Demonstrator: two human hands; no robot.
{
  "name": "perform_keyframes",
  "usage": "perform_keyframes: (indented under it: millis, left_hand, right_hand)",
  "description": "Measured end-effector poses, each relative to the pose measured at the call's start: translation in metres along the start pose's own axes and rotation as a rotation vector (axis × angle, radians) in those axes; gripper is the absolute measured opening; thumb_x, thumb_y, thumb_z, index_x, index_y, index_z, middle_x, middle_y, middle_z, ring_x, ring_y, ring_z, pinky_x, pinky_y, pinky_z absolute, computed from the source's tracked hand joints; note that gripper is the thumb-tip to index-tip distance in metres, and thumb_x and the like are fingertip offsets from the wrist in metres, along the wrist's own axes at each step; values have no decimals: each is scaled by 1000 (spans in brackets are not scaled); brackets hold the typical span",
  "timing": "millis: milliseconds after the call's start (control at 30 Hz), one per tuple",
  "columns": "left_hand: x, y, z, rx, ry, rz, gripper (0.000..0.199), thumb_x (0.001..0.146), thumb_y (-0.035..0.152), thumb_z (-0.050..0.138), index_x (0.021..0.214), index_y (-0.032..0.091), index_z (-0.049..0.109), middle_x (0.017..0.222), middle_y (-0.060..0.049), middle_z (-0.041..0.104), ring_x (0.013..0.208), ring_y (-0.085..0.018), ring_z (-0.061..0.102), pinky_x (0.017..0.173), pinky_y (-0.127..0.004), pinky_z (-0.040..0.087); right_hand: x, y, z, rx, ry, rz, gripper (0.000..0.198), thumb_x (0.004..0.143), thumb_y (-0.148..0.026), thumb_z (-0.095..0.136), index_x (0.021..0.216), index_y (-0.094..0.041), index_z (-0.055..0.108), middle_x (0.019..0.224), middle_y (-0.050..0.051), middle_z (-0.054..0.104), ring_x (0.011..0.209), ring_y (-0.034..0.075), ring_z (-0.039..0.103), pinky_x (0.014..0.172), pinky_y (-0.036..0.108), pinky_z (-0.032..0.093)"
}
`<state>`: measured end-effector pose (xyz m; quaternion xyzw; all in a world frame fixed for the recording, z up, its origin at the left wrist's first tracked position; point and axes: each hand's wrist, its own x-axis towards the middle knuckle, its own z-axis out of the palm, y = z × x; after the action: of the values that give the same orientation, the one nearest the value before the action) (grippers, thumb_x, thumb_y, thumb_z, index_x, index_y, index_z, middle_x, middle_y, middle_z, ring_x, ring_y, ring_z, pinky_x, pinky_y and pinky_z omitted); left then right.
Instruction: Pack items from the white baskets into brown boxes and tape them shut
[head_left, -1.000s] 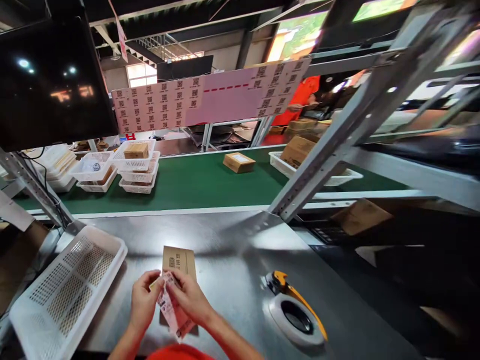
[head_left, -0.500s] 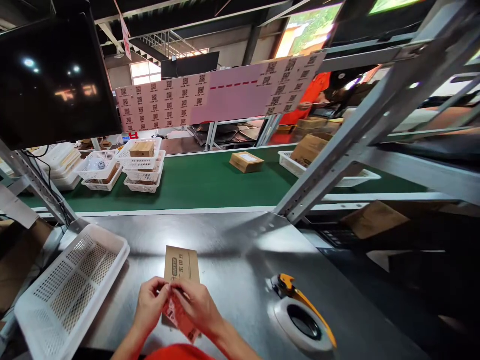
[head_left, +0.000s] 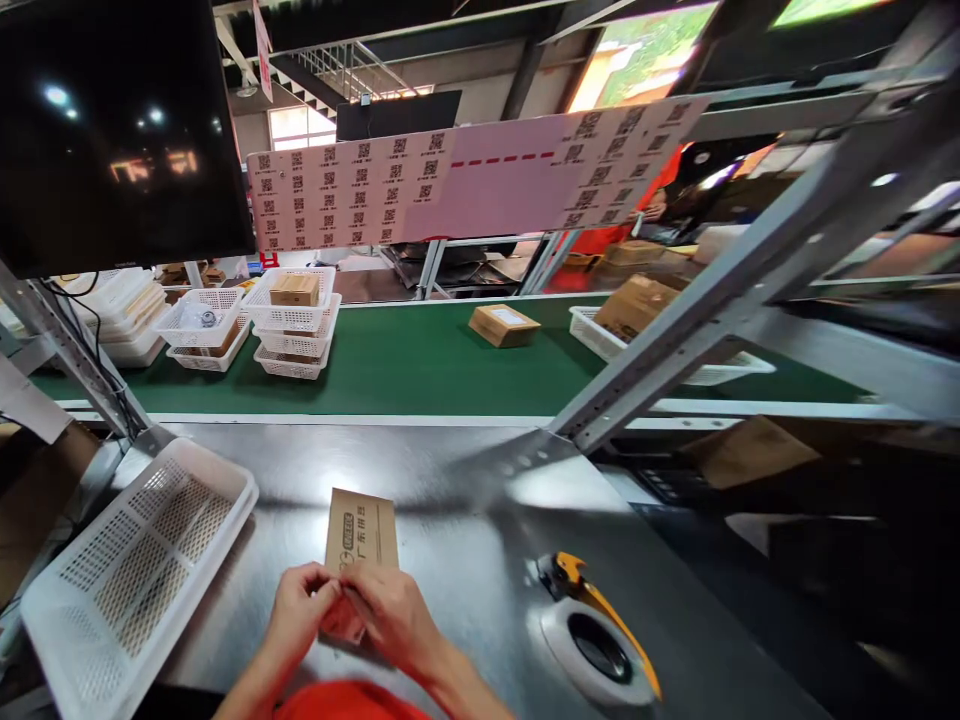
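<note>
My left hand point(head_left: 298, 612) and my right hand point(head_left: 399, 612) meet at the front of the metal table, fingertips pinched close together. Between them hangs a small red printed packet point(head_left: 343, 620), held at its upper edge; much of it is hidden by the fingers. Beneath the hands lies a flat brown cardboard box point(head_left: 364, 525) with dark printed characters, its lower part covered by the right hand. A tape dispenser point(head_left: 600, 640) with a yellow handle and a wide roll of clear tape rests to the right, apart from both hands.
A white perforated basket point(head_left: 142, 570) stands on the table's left. Behind the table runs a green conveyor belt point(head_left: 420, 375) with a carton point(head_left: 504, 326) and stacked white baskets point(head_left: 296, 330). A slanted metal post point(head_left: 660, 330) rises at right; a monitor point(head_left: 120, 140) hangs upper left.
The red packet has swung from below the right hand to between the hands, showing less of its length. Both hands stay pinched together over the cardboard box. The view has shifted slightly.
</note>
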<state>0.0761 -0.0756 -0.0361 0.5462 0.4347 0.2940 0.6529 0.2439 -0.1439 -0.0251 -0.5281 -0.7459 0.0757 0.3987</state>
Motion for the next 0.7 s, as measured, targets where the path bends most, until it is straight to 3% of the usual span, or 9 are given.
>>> perform_keyframes:
  millis: [167, 267, 400, 500, 600, 700]
  left_hand:
    - [5, -16, 1, -169, 4, -178, 64, 50, 72, 92, 71, 13, 77, 65, -2, 68, 61, -13, 55, 63, -27, 42]
    - [3, -11, 1, -205, -59, -262, 68, 48, 75, 93, 72, 15, 73, 62, 2, 60, 58, -11, 51, 59, -25, 39]
    - [-1, 6, 5, -194, -184, -323, 67, 49, 73, 94, 74, 16, 69, 61, 2, 59, 56, -12, 52, 56, -26, 42]
    - [1, 7, 15, -170, -219, -346, 58, 52, 63, 94, 72, 18, 63, 62, 3, 57, 55, -11, 51, 57, -26, 43]
    - [13, -12, 20, -55, -167, -303, 44, 65, 56, 82, 65, 23, 53, 57, 7, 43, 52, -9, 39, 54, -25, 34]
    - [27, -43, 1, 76, -60, -272, 37, 75, 56, 64, 64, 26, 45, 59, 6, 39, 55, -14, 41, 56, -30, 38]
  right_hand:
    - [-1, 1, 1, -56, -34, 8, 26, 106, -18, 45, 94, -23, 67, 84, 5, 77, 71, 20, 71, 61, 29, 48]
    - [-1, 2, -5, 6, -41, 25, 19, 102, -17, 50, 94, -23, 66, 90, 5, 78, 78, 19, 74, 67, 28, 54]
    - [1, 6, -18, 83, -103, 11, 12, 97, -17, 55, 94, -22, 66, 97, 6, 75, 84, 18, 72, 73, 28, 56]
    - [4, 8, -25, -14, -103, -86, 13, 93, -13, 55, 92, -22, 64, 101, 6, 75, 85, 19, 70, 73, 29, 55]
    - [0, 1, -30, -102, -22, -211, 15, 90, -9, 54, 89, -23, 61, 95, 6, 76, 78, 19, 66, 68, 32, 52]
    - [-13, -17, -40, 4, 29, -254, 19, 90, -6, 53, 92, -25, 58, 84, 1, 74, 71, 17, 64, 69, 33, 52]
